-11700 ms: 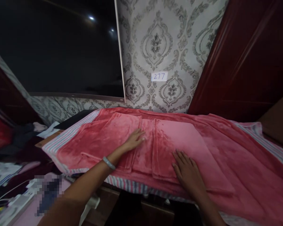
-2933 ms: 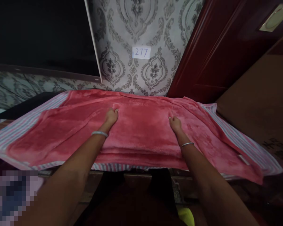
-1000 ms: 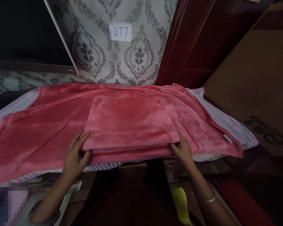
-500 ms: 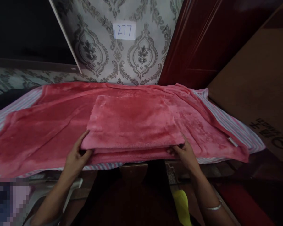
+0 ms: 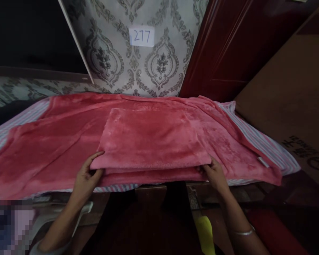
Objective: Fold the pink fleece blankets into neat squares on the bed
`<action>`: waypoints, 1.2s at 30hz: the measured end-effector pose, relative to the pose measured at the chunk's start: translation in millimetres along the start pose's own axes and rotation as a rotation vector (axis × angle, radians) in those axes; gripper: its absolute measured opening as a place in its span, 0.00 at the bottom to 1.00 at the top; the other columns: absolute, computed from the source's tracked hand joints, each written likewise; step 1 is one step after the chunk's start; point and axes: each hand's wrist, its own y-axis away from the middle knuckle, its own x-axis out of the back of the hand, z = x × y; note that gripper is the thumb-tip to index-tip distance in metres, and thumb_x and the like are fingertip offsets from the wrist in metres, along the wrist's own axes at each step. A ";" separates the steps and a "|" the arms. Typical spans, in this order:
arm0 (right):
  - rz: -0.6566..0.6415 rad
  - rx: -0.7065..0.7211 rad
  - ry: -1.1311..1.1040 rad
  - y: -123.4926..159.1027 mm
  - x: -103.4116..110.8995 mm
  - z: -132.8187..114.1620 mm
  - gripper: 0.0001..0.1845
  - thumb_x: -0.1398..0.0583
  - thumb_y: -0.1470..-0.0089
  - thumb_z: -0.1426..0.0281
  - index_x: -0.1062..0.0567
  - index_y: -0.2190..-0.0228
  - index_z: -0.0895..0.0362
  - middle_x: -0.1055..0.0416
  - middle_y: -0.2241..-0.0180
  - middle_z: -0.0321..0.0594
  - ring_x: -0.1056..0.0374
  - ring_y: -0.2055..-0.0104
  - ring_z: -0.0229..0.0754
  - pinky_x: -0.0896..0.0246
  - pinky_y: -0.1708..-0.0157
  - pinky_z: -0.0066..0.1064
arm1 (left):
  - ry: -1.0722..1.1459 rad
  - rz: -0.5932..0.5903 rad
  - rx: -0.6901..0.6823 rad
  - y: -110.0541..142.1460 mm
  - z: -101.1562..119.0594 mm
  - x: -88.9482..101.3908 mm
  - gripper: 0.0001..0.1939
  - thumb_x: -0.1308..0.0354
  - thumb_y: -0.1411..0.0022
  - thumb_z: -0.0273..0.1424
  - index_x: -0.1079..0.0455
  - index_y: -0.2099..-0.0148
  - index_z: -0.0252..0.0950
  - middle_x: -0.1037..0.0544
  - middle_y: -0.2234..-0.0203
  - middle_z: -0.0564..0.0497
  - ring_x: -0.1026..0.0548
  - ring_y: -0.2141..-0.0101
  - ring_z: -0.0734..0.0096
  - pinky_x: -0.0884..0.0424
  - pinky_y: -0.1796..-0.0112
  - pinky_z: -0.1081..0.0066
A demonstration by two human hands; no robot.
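A folded pink plush cloth lies in the middle of a larger pink plush blanket. My left hand pinches the near left corner of the folded cloth, thumb below and fingers on top. At the near right corner, my right hand grips the edge, its fingertips partly hidden by the fabric. The near edge is lifted slightly off the layer under it. Whether the folded cloth is a separate piece or part of the blanket, I cannot tell.
Under the blanket, a striped sheet shows at both sides. A cardboard box stands at right beside a dark red door. A dark screen is at upper left; a "277" paper hangs on the wall. Something yellow is below.
My right hand has shifted slightly right along the near edge to the corner. My left fingers have moved a little further onto the left corner. The folded cloth stays in nearly the same place.
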 end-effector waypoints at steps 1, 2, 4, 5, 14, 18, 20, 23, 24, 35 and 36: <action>-0.023 -0.009 -0.032 1.4 1.6 0.4 0.15 0.38 0.53 0.54 0.32 0.75 0.52 0.30 0.82 0.35 0.35 0.80 0.40 0.38 0.78 0.30 | 0.016 -0.004 0.003 1.7 0.5 0.6 0.27 0.43 0.40 0.40 0.33 0.39 0.42 0.26 0.41 0.48 0.28 0.42 0.59 0.34 0.39 0.58; -0.049 -0.018 -0.075 2.8 3.6 0.3 0.17 0.39 0.52 0.52 0.32 0.74 0.52 0.30 0.81 0.36 0.34 0.79 0.41 0.37 0.77 0.31 | 0.033 -0.009 0.005 3.0 0.8 1.4 0.29 0.43 0.40 0.41 0.35 0.37 0.42 0.28 0.39 0.46 0.29 0.41 0.59 0.34 0.39 0.58; -0.096 -0.032 -0.174 5.4 7.4 -0.9 0.20 0.41 0.49 0.48 0.31 0.72 0.52 0.29 0.79 0.38 0.31 0.77 0.44 0.34 0.74 0.34 | 0.049 -0.023 0.004 4.3 1.1 2.9 0.30 0.43 0.38 0.43 0.36 0.36 0.41 0.29 0.38 0.45 0.30 0.40 0.58 0.34 0.39 0.58; -0.104 -0.035 -0.215 6.3 8.6 -1.8 0.22 0.44 0.47 0.45 0.31 0.71 0.52 0.29 0.78 0.39 0.30 0.76 0.45 0.33 0.73 0.36 | 0.042 -0.025 0.002 4.2 0.9 3.3 0.30 0.43 0.38 0.43 0.35 0.36 0.41 0.29 0.38 0.45 0.29 0.41 0.58 0.34 0.39 0.59; -0.002 -0.086 -0.064 1.0 -4.1 -4.4 0.23 0.34 0.55 0.48 0.27 0.65 0.53 0.33 0.77 0.32 0.38 0.81 0.38 0.39 0.81 0.30 | -0.015 0.009 0.030 0.2 -2.4 5.3 0.25 0.44 0.43 0.41 0.29 0.44 0.41 0.22 0.48 0.48 0.24 0.50 0.60 0.27 0.47 0.62; 0.096 0.023 0.042 1.3 10.3 -1.6 0.28 0.35 0.51 0.49 0.24 0.56 0.55 0.24 0.65 0.41 0.29 0.69 0.43 0.31 0.70 0.33 | 0.076 -0.057 0.082 -5.4 3.2 31.4 0.28 0.39 0.46 0.45 0.28 0.44 0.42 0.22 0.46 0.48 0.24 0.51 0.54 0.24 0.52 0.60; 0.239 0.151 0.176 -0.9 18.8 -5.4 0.29 0.38 0.47 0.49 0.24 0.51 0.55 0.23 0.54 0.47 0.28 0.60 0.46 0.30 0.63 0.37 | 0.059 0.015 0.053 -12.5 11.3 41.3 0.25 0.40 0.43 0.47 0.28 0.44 0.46 0.23 0.46 0.51 0.24 0.51 0.51 0.24 0.51 0.54; 0.317 0.360 0.363 -12.0 14.4 -23.3 0.28 0.44 0.39 0.50 0.25 0.46 0.55 0.26 0.47 0.51 0.28 0.52 0.51 0.30 0.53 0.46 | -0.109 0.078 -0.130 -30.6 33.8 33.3 0.22 0.47 0.35 0.48 0.28 0.43 0.48 0.23 0.45 0.51 0.26 0.45 0.48 0.31 0.43 0.46; 0.270 0.436 0.415 -18.5 6.3 -32.3 0.28 0.46 0.37 0.51 0.26 0.44 0.55 0.27 0.45 0.52 0.30 0.47 0.52 0.32 0.49 0.49 | -0.171 0.057 -0.207 -38.8 44.1 23.8 0.23 0.49 0.34 0.49 0.29 0.42 0.46 0.23 0.44 0.50 0.27 0.43 0.48 0.32 0.41 0.46; -0.180 0.353 0.992 -132.0 -127.0 -94.8 0.32 0.47 0.32 0.57 0.40 0.32 0.54 0.50 0.29 0.51 0.56 0.27 0.59 0.61 0.33 0.60 | -0.702 -0.360 -0.417 -142.8 107.1 -107.9 0.34 0.51 0.30 0.46 0.44 0.28 0.34 0.45 0.29 0.36 0.50 0.29 0.46 0.53 0.33 0.42; -0.171 0.332 1.015 -135.8 -131.0 -89.4 0.32 0.47 0.32 0.57 0.40 0.32 0.54 0.49 0.29 0.51 0.56 0.28 0.60 0.62 0.33 0.60 | -0.736 -0.357 -0.378 -144.2 100.4 -114.2 0.34 0.51 0.30 0.45 0.44 0.28 0.35 0.45 0.29 0.36 0.50 0.30 0.45 0.53 0.34 0.41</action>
